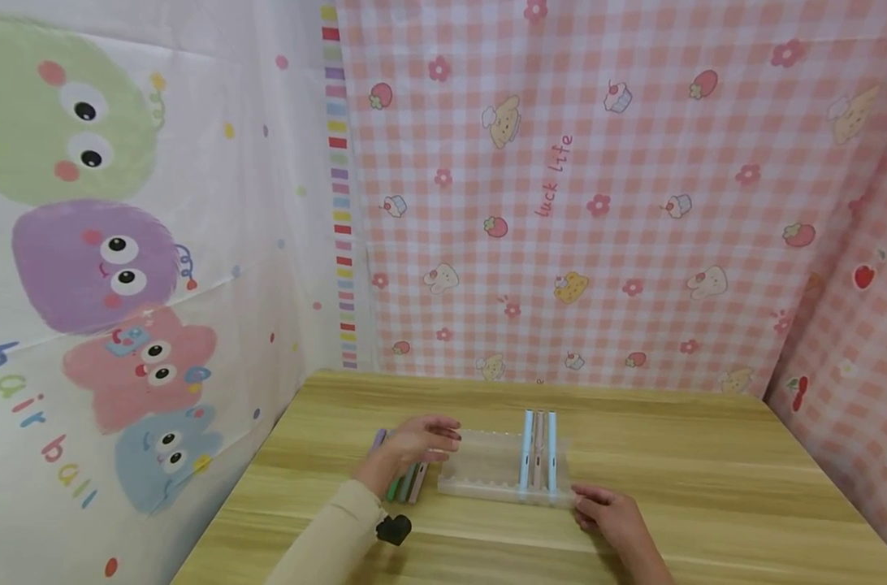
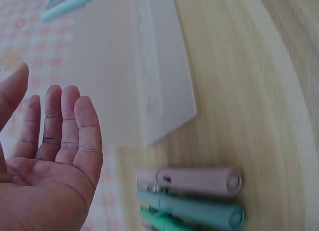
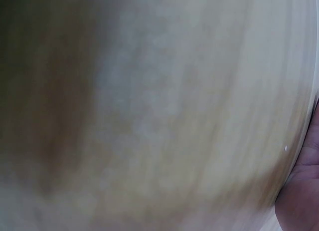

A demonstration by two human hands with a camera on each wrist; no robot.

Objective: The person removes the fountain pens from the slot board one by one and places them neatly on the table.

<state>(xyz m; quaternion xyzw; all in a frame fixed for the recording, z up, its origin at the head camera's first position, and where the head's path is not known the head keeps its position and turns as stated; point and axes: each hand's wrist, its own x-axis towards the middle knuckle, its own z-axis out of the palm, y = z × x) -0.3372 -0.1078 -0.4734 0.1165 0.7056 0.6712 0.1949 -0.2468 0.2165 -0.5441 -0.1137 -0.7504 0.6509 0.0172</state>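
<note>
A clear plastic tray point(image 1: 480, 463) with notched edges lies mid-table. Three slim pens lie side by side across its right part: a light blue pen point(image 1: 527, 451), a dusty pink pen point(image 1: 538, 451) and another light blue pen point(image 1: 552, 451). My left hand point(image 1: 417, 439) hovers at the tray's left edge, fingers extended; the left wrist view shows its palm with nothing in it. At the tray's front right corner is my right hand point(image 1: 612, 516), fingertips against the edge; whether they pinch it is unclear. In the right wrist view only part of that hand point(image 3: 301, 191) shows.
Left of the tray, partly under my left arm, lie several loose pens, among them a pink pen point(image 2: 204, 181), a teal pen point(image 2: 194, 207) and a green pen point(image 2: 164, 220). The wooden table point(image 1: 707, 455) meets patterned cloth walls behind and at both sides.
</note>
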